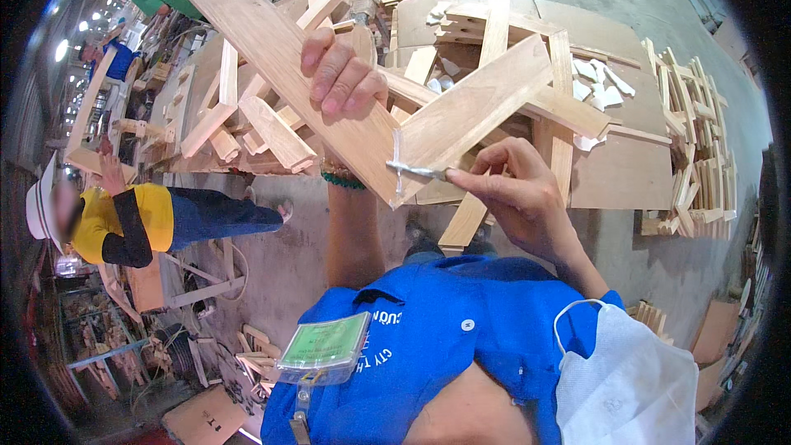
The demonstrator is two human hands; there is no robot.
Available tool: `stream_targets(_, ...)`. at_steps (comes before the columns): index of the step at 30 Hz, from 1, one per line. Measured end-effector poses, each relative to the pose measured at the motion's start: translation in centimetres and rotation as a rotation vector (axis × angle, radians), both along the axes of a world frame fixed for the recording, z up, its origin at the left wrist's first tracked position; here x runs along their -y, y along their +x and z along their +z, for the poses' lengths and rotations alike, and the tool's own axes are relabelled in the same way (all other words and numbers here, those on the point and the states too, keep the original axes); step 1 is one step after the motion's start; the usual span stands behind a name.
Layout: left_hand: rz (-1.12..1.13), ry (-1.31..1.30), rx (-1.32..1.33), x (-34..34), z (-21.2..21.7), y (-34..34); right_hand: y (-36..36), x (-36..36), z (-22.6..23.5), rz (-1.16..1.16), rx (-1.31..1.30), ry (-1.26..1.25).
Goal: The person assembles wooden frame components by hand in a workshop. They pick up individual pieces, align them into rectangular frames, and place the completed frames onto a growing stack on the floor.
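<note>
Left hand (342,74): raised high, fingers curled over the upper edge of a long, pale, flat wooden plank (276,49), clamped on it so the plank slants from upper left down to its lower end near the middle of the view.
Right hand (515,189): pinched together on a small metal-bladed tool (416,170), thumb and forefinger tight on its handle.
Tool: its grey blade lies against the lower end of the plank, where a pale smear shows, possibly filler or glue; hard to tell from here.
Second board (474,107): a light wooden board meets the plank's lower end at an angle, rising to the right.
Surface (626,173): a flat brown work surface beyond the hands, heaped with short wooden offcuts and slats.
Stacks at right (696,148): small wooden frames piled on the concrete floor.
Other person (124,218): someone in a yellow top and white hat sits low at the left, well apart.
Wearer: blue shirt, green badge (325,346) and a white face mask (630,379) hang at the chest.
</note>
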State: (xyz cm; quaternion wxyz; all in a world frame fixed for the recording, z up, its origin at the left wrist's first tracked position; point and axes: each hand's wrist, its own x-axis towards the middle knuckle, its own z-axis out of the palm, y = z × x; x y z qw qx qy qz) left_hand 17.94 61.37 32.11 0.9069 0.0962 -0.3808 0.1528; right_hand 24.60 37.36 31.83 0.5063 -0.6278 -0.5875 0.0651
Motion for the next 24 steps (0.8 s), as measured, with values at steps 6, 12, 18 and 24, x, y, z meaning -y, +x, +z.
stream_targets(6, 0.072, 0.056, 0.062, -0.6, -0.1, -0.7, -0.6, 1.7, 0.8, 0.084, 0.057, -0.015)
stream_targets(12, 0.291, 0.282, -0.176, 1.0, -0.9, 0.6, 2.5, 5.6, 1.4, 0.002, -0.336, 0.034)
stream_targets(18, 0.797, 1.280, -1.130, 7.7, -4.6, 4.3, 4.3, 11.7, 2.1, -0.572, -0.008, -0.042)
stream_targets(24, 0.762, 2.426, -0.259, 11.9, -4.5, 9.7, 6.4, 17.7, -1.2, -0.648, 0.622, -0.482)
